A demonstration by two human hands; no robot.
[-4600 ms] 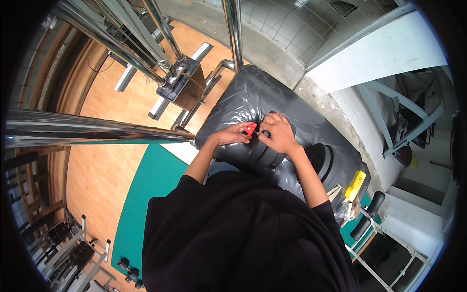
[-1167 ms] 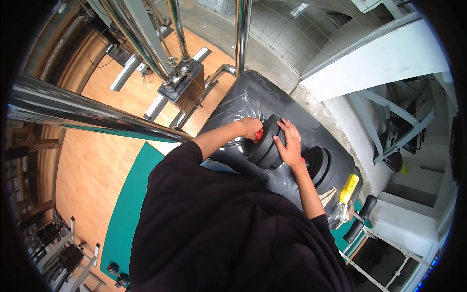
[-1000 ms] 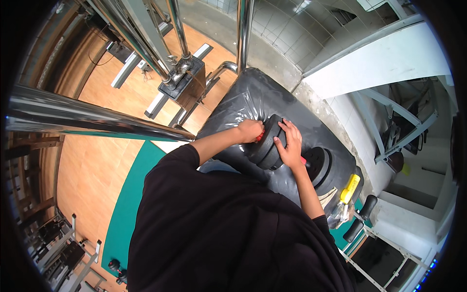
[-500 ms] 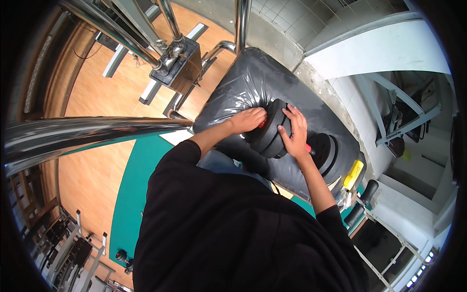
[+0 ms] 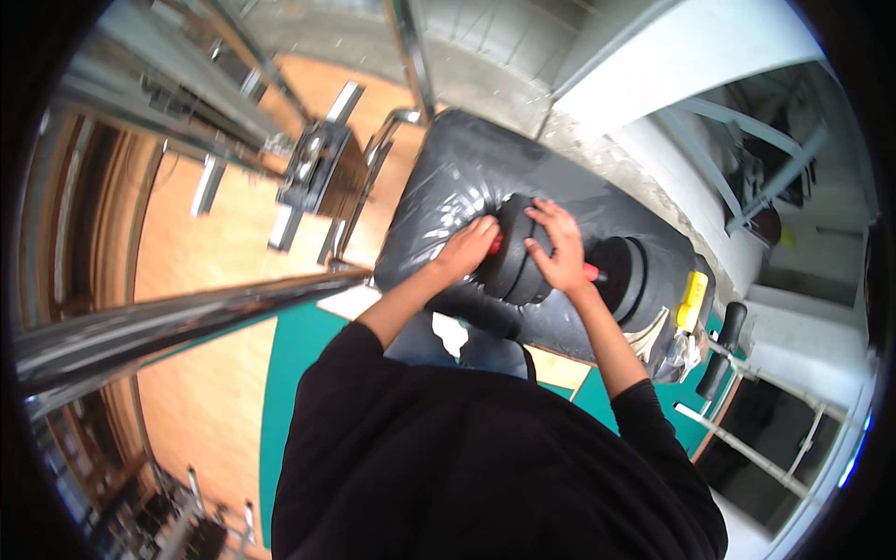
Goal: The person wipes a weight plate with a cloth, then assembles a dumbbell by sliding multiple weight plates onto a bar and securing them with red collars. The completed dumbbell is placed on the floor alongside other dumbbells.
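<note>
A dumbbell's thick black weight plates stand on edge on a black padded bench. My left hand closes its fingers round the red nut at their left end. The right hand clasps the same plates from the right, thumb and fingers apart across the rim. Just right of its wrist, a red piece points toward another set of black plates. My right hand and wrist hide whether the two sets are joined.
A yellow-handled tool lies at the bench's right end beside crumpled clear plastic. Chrome posts and a thick chrome bar stand on the left. Below is a green mat. A whitish wall borders the far right.
The whole view has tilted and shifted slightly. Both hands stay on the same plates and red nut. A white patch now shows on my lap.
</note>
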